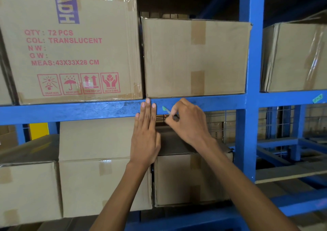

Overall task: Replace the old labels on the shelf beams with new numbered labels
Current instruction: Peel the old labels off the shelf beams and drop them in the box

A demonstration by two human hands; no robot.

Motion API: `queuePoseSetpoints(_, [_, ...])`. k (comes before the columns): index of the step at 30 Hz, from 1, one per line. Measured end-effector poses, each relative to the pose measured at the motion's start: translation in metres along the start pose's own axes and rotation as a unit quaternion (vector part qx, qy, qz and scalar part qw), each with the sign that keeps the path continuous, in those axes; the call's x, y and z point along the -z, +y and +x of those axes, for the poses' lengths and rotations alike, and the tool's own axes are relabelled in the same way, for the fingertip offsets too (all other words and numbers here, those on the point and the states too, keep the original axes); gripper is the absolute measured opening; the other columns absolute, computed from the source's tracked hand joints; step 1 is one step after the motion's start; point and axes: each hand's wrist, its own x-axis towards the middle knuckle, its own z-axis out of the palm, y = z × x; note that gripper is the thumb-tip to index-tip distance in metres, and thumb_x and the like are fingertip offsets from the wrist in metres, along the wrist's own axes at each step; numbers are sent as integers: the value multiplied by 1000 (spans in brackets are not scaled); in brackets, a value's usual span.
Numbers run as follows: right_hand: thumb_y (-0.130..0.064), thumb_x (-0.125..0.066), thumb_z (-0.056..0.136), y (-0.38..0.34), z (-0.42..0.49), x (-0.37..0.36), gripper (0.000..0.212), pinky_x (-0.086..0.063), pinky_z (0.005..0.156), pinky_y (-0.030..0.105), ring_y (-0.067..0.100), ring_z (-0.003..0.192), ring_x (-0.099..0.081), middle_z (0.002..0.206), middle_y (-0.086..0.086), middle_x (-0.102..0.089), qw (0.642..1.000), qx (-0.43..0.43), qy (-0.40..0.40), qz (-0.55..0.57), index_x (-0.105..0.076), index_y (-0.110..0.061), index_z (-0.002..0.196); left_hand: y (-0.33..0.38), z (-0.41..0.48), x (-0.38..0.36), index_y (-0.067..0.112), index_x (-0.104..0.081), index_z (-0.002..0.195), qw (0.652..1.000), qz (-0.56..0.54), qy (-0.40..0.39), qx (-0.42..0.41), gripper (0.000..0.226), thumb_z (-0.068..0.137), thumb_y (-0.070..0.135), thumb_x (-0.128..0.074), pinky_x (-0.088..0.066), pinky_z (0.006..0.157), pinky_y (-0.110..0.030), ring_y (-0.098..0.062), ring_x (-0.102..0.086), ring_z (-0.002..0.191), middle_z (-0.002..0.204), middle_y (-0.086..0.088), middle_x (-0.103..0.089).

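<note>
A blue shelf beam (88,109) runs across the middle of the view. My left hand (146,133) lies flat against it, fingers straight and together, fingertips at the beam's top edge. Just to its right, my right hand (187,121) is curled, thumb and forefinger pinched on a small green label scrap (165,108) that is partly lifted off the beam. Whether a thin tool is also in those fingers I cannot tell. Another green label (317,98) with handwritten marks is stuck on the beam of the bay to the right.
Cardboard boxes fill the shelves: a printed one (70,45) and a plain one (194,57) above the beam, several below (104,169). A blue upright post (249,71) stands to the right. Wire mesh (276,123) backs the right bay.
</note>
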Motion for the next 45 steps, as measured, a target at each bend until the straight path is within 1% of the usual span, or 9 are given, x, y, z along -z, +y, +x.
queuePoseSetpoints(4, [-29,-71,79,1,-24,0,14,-49,72,36,20,74,-61,85,-4,-63,999,21,2,28,-60,-21,80,8,0,3,5,-7,165,1000,0,-4,18,97,80,-5,-54,-5,133,-46,-25,7,163,175,-12,2])
queuePoseSetpoints(10, [-25,-74,74,46,-25,25,21,-42,62,28,13,69,-57,76,-10,-60,993,-40,85,73,-53,-28,74,52,8,-10,-1,-5,163,996,10,10,91,94,85,11,-55,1,133,-45,-32,10,162,174,-20,5])
queuePoseSetpoints(16, [-30,-71,74,112,-24,62,16,-51,64,31,13,67,-66,65,-11,-64,991,-88,88,52,-57,-23,76,134,25,-62,6,-4,165,999,-2,-19,48,95,86,20,-54,4,132,-47,-35,13,161,173,-19,11])
queuePoseSetpoints(20, [-35,-62,72,163,-33,88,12,-42,57,17,1,60,-60,63,-12,-64,984,-125,106,67,-57,-23,72,187,40,-99,6,-5,165,998,-16,-34,45,92,86,21,-50,1,132,-49,-35,13,160,173,-19,10])
queuePoseSetpoints(26, [-32,-74,75,236,-57,113,20,-50,61,22,2,62,-63,63,-11,-65,973,-194,117,46,-57,-28,68,244,50,-143,5,-4,165,999,-19,-50,8,86,90,19,-44,0,132,-48,-31,9,161,174,-16,8])
queuePoseSetpoints(29, [-28,-73,75,262,-70,117,15,-47,59,15,0,65,-63,64,-12,-65,970,-212,106,55,-59,-27,68,263,51,-156,4,-5,165,999,-16,-37,16,84,91,17,-44,0,132,-47,-33,6,161,174,-15,4])
queuePoseSetpoints(34, [-18,-75,80,296,-89,117,15,-46,63,14,0,68,-62,67,-11,-65,960,-253,83,89,-65,-25,72,282,51,-179,3,-4,165,1000,-1,-30,2,81,91,14,-37,4,131,-45,-30,5,162,175,-14,4])
queuePoseSetpoints(40, [-12,-76,83,314,-123,112,14,-58,70,31,14,71,-71,71,-4,-69,941,-306,60,129,-68,-20,76,284,40,-193,4,-7,165,1000,-2,-15,13,85,89,9,-46,-4,133,-47,-31,2,162,175,-17,1])
queuePoseSetpoints(45, [-5,-76,85,322,-181,93,6,-63,71,49,20,67,-70,66,-3,-65,916,-349,37,192,-71,-9,86,288,-20,-212,6,-4,165,998,4,-59,33,89,90,12,-52,-5,133,-47,-32,4,162,174,-18,2])
